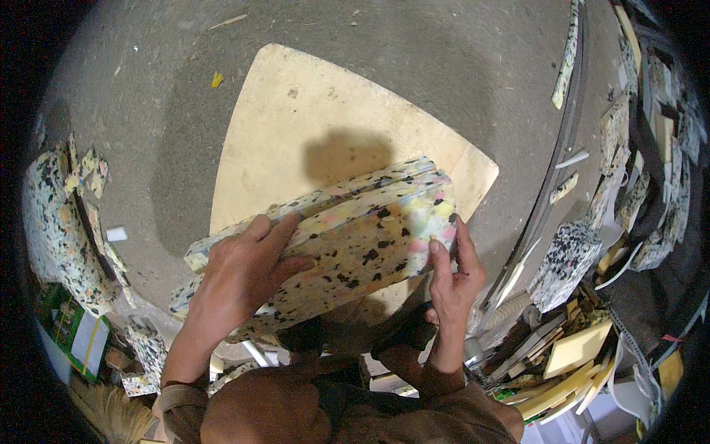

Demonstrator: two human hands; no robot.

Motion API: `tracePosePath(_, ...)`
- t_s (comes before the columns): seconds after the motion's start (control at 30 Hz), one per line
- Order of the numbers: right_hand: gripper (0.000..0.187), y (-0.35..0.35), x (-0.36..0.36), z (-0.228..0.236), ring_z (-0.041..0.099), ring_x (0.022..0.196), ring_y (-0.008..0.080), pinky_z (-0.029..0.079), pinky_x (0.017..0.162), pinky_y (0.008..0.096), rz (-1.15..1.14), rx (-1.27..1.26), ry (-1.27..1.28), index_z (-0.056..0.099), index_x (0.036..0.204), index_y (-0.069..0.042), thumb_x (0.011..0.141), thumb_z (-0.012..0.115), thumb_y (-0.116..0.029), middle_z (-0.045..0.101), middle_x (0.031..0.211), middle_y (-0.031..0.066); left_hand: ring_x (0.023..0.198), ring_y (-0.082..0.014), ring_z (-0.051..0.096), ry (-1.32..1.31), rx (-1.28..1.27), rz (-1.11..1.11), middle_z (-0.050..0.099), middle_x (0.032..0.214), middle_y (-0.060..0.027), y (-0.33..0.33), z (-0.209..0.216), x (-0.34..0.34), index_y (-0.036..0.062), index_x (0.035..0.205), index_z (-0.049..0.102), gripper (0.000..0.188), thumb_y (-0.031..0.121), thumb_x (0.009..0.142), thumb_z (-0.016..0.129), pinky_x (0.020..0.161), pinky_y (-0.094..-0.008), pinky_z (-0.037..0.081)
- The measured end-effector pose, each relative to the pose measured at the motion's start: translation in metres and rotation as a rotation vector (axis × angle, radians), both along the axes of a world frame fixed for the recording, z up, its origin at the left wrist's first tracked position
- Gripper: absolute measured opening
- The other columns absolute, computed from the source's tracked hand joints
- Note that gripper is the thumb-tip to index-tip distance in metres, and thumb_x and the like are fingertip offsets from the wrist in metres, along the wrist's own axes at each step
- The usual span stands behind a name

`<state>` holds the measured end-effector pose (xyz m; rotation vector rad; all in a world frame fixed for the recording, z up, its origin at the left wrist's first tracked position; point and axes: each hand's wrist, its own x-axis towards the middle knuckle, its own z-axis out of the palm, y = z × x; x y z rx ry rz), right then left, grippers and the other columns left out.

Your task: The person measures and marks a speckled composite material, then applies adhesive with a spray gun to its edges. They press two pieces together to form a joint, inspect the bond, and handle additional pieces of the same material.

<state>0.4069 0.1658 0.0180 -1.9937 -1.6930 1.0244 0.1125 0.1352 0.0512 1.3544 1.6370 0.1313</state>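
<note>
A thick block of speckled rebonded foam (370, 244), white with black, pink and yellow flecks, is held on a slant above my knees. Long seams along its upper side suggest layered slabs. My left hand (251, 263) lies over its left part, thumb and fingers gripping the top edge. At the right end my right hand (455, 277) pinches the foam's edge between thumb and fingers. Beneath and beyond it lies a pale cream board (318, 111) with rounded corners, partly hidden by the foam.
Foam offcuts (59, 222) lean at the left, above a straw broom (118, 411). On the right are more speckled scraps (566, 259), yellow foam pieces (577, 348) and a dark cable (573, 126) on the grey floor (163, 89).
</note>
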Motion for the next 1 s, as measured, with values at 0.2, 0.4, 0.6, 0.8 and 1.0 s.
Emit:
tracePosePath(0.2,0.046,0.0,-0.001,-0.002,0.067,0.109,0.0263,0.051,0.092,0.0343,-0.03,-0.043,0.015,0.059,0.131,0.004,0.087,0.07,-0.007,0.067,0.119,0.024,0.08,-0.0378,0.063,0.001,0.001,-0.001,0.059,0.091,-0.0168,0.003,-0.003,-0.001,0.0057,0.129,0.059,0.056,0.018,0.079,0.078,0.07,-0.0434,0.05)
tracePosePath(0.4,0.046,0.0,-0.002,-0.005,0.066,0.11,0.0259,0.051,0.092,0.0345,-0.048,-0.052,0.003,0.059,0.131,0.004,0.088,0.07,-0.008,0.067,0.119,0.0243,0.081,-0.0387,0.063,-0.004,0.022,-0.019,0.058,0.092,-0.017,0.003,-0.007,-0.003,0.0059,0.13,0.059,0.054,0.019,0.081,0.077,0.07,-0.0438,0.05)
tracePosePath(0.6,0.046,0.0,-0.002,-0.006,0.068,0.097,0.0211,0.053,0.085,0.0331,-0.04,-0.028,-0.007,0.059,0.131,0.004,0.088,0.07,-0.009,0.07,0.114,0.0223,0.081,-0.0392,0.062,-0.021,0.028,-0.023,0.059,0.094,-0.0167,0.004,-0.011,-0.004,0.0067,0.13,0.058,0.052,0.02,0.083,0.075,0.071,-0.0436,0.05)
tracePosePath(0.8,0.044,0.003,-0.004,-0.009,0.066,0.074,0.0134,0.053,0.07,0.0289,-0.039,-0.007,-0.009,0.059,0.129,0.005,0.089,0.069,-0.011,0.073,0.096,0.0168,0.094,-0.0356,0.063,0.013,-0.037,-0.056,0.06,0.096,-0.0161,0.006,-0.016,-0.003,0.0057,0.126,0.059,0.048,0.029,0.086,0.072,0.079,-0.0444,0.051)
tracePosePath(1.0,0.043,0.005,-0.004,-0.01,0.065,0.073,0.0126,0.053,0.069,0.0278,-0.063,-0.08,0.015,0.059,0.129,0.004,0.09,0.068,-0.011,0.072,0.089,0.014,0.096,-0.0356,0.063,0.009,-0.049,-0.075,0.06,0.097,-0.0162,0.006,-0.019,-0.003,0.005,0.127,0.057,0.049,0.028,0.087,0.07,0.08,-0.0444,0.051)
